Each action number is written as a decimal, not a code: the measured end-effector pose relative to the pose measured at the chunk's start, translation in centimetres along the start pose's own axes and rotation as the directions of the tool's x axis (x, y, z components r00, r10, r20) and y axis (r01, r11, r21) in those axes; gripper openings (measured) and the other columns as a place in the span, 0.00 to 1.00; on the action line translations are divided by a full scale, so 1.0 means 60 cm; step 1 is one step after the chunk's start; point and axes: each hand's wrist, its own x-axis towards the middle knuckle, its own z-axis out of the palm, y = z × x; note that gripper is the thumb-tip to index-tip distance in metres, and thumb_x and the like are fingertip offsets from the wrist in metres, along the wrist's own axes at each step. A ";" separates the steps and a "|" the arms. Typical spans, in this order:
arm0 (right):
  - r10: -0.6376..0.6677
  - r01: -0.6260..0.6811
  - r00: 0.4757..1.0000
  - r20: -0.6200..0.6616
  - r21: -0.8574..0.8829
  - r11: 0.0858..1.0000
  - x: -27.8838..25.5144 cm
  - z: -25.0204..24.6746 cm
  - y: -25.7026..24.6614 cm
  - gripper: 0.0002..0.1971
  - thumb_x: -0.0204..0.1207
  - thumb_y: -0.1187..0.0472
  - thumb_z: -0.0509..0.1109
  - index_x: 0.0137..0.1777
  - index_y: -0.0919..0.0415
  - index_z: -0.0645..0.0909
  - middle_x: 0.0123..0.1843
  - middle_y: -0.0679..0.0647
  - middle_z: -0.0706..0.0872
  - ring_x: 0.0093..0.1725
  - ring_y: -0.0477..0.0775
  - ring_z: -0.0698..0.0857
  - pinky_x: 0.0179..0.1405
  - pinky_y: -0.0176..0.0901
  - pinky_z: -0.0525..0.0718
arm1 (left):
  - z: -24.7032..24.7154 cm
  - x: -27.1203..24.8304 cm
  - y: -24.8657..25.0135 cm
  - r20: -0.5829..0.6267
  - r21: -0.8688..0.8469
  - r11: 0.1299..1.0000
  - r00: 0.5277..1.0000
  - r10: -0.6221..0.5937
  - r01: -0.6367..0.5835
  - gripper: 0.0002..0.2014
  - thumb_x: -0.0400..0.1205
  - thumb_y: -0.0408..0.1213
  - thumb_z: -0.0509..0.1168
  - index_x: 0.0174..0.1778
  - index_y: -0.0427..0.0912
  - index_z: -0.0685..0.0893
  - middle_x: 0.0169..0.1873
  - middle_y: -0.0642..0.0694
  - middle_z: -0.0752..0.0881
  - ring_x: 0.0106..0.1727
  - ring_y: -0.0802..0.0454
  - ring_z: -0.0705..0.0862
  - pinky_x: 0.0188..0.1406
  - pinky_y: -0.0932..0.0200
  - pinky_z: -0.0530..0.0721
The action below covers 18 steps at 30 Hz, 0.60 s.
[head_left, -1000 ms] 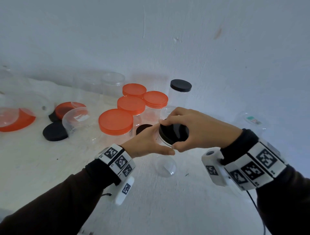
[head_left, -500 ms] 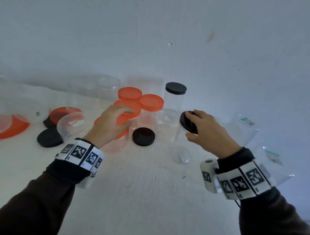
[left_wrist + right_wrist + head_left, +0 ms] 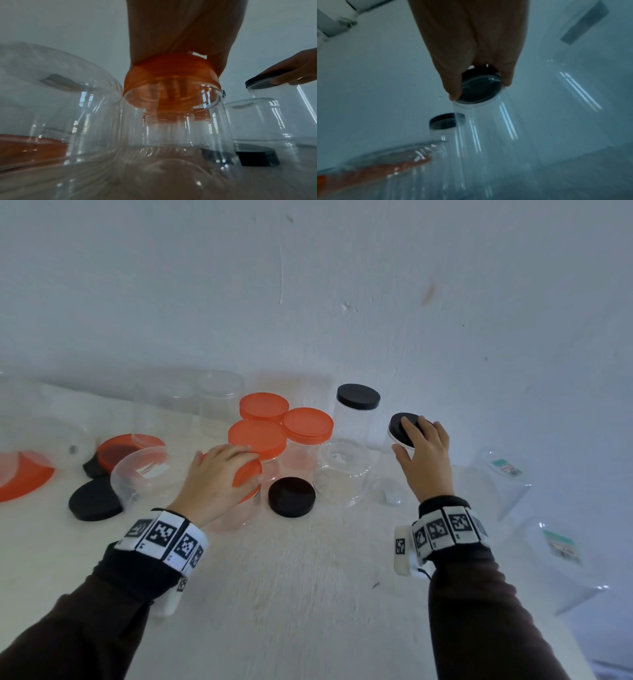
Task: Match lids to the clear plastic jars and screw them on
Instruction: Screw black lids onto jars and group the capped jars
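My left hand (image 3: 219, 477) lies on top of a clear jar (image 3: 171, 135) at the front of the cluster. Its fingers curl over the jar's orange lid (image 3: 247, 475), which the left wrist view shows from below (image 3: 171, 75). My right hand (image 3: 421, 446) grips the black lid (image 3: 399, 428) of a tall clear jar (image 3: 488, 135), thumb on one side of the rim and fingers on the other (image 3: 479, 89). This jar is tilted and sits just right of another black-lidded tall jar (image 3: 358, 405). An open clear jar (image 3: 342, 470) stands between my hands.
Three more orange-lidded jars (image 3: 260, 436) stand behind my left hand. Loose black lids lie at the centre (image 3: 291, 496) and at the left (image 3: 94, 503), beside a jar on its side (image 3: 144, 470). Upturned labelled jars (image 3: 507, 474) stand at the right. A white wall rises close behind.
My hands were together on the black-lidded jar at the centre. The left hand has let go and moved onto the orange-lidded jar. The right has carried the black-lidded jar back and right.
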 end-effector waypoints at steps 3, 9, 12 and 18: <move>-0.028 0.029 0.999 -0.027 0.018 0.999 0.021 0.015 0.012 0.24 0.80 0.61 0.65 0.76 0.59 0.69 0.79 0.59 0.65 0.81 0.60 0.53 0.68 0.57 0.70 | 0.002 0.002 0.000 -0.007 0.012 1.000 1.000 -0.001 0.001 0.43 0.66 0.70 0.40 0.69 0.50 0.77 0.71 0.53 0.73 0.74 0.48 0.67 0.73 0.35 0.57; -0.040 0.040 0.999 -0.031 0.004 0.999 0.062 0.038 0.017 0.24 0.80 0.61 0.66 0.75 0.58 0.70 0.78 0.60 0.67 0.80 0.61 0.56 0.68 0.57 0.70 | 0.007 0.004 -0.003 -0.001 0.025 1.000 1.000 -0.009 0.009 0.41 0.67 0.68 0.39 0.69 0.51 0.77 0.71 0.55 0.74 0.74 0.51 0.67 0.73 0.37 0.60; -0.045 0.045 0.999 -0.023 -0.009 0.999 0.081 0.045 0.016 0.23 0.79 0.60 0.66 0.75 0.58 0.70 0.77 0.59 0.68 0.80 0.61 0.56 0.69 0.56 0.69 | 0.007 0.004 -0.002 -0.003 0.017 1.000 1.000 -0.012 0.012 0.41 0.68 0.68 0.39 0.68 0.51 0.77 0.71 0.55 0.74 0.74 0.51 0.67 0.72 0.39 0.60; -0.039 0.039 0.999 -0.011 -0.015 0.999 0.105 0.055 0.017 0.24 0.79 0.60 0.66 0.75 0.58 0.70 0.77 0.59 0.68 0.79 0.61 0.57 0.68 0.58 0.70 | 0.008 0.004 -0.002 0.010 0.024 0.999 1.000 -0.024 0.023 0.42 0.67 0.69 0.37 0.70 0.52 0.75 0.72 0.56 0.72 0.75 0.53 0.65 0.74 0.39 0.57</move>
